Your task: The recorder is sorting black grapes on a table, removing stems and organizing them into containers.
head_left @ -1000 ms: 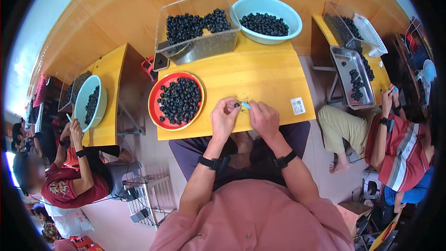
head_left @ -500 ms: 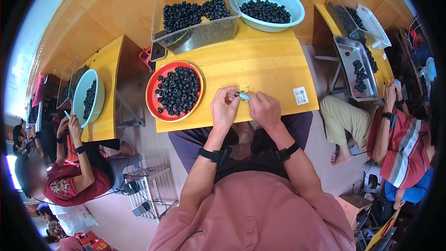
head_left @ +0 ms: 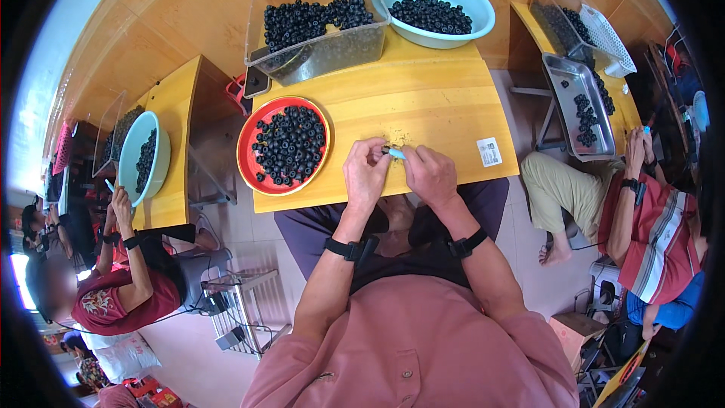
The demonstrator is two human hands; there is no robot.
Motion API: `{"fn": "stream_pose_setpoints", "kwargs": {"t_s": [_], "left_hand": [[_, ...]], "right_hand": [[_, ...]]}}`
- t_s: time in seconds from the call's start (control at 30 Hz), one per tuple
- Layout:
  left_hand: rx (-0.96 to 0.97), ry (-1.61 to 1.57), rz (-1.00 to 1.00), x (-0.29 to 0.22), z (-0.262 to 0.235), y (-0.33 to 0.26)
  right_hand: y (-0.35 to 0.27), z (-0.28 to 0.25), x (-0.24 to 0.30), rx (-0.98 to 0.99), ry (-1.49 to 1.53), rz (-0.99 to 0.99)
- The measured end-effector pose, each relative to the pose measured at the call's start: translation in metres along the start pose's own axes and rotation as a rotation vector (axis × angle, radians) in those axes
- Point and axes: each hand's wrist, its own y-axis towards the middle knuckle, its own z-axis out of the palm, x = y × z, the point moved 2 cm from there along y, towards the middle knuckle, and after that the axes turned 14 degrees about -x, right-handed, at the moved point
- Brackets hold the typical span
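Note:
Over the front edge of the yellow table [head_left: 445, 117], my two hands meet. My left hand [head_left: 365, 172] pinches a small black bead [head_left: 386, 149] between thumb and fingertips. My right hand [head_left: 431, 177] grips a small tool with a light blue handle [head_left: 397, 153], its tip against the bead; the tip is too small to make out. Dark crumbs [head_left: 398, 138] lie on the wood just beyond my fingers. Left of my hands, a red plate [head_left: 245, 153] with a yellow rim holds many similar round black beads [head_left: 288, 143], some with a hole showing.
At the back stand a clear plastic bin [head_left: 332, 55] and a light blue basin [head_left: 434, 36], both holding black beads. A white label [head_left: 489, 153] is on the table's right side. Co-workers sit at tables left and right, near a blue basin [head_left: 160, 159] and a metal tray [head_left: 575, 109].
My hands stay almost in place, with only a slight shift of the fingers around the bead and tool. The whole view has tilted a little.

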Motion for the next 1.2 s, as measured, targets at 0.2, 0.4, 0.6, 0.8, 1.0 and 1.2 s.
{"fn": "stream_pose_setpoints", "kwargs": {"t_s": [0.2,0.4,0.6,0.8,1.0,1.2], "left_hand": [[0.015,-0.030,-0.112,0.005,0.001,-0.001],[0.005,-0.302,-0.241,0.021,0.003,-0.002],[-0.017,-0.189,-0.220,0.021,0.002,-0.002],[-0.026,-0.053,-0.059,0.011,0.001,-0.002],[-0.026,-0.047,-0.088,0.007,0.001,-0.002],[-0.041,-0.203,-0.154,0.016,0.002,-0.004]], "right_hand": [[-0.002,0.003,-0.003,0.003,-0.022,0.036],[0.000,0.004,-0.003,-0.011,-0.043,0.072],[0.000,-0.001,0.000,0.008,-0.015,0.024],[-0.001,0.000,-0.001,-0.006,0.010,-0.007],[-0.002,0.002,-0.002,0.003,0.007,0.002],[-0.001,0.004,-0.003,0.010,-0.011,0.050]]}}
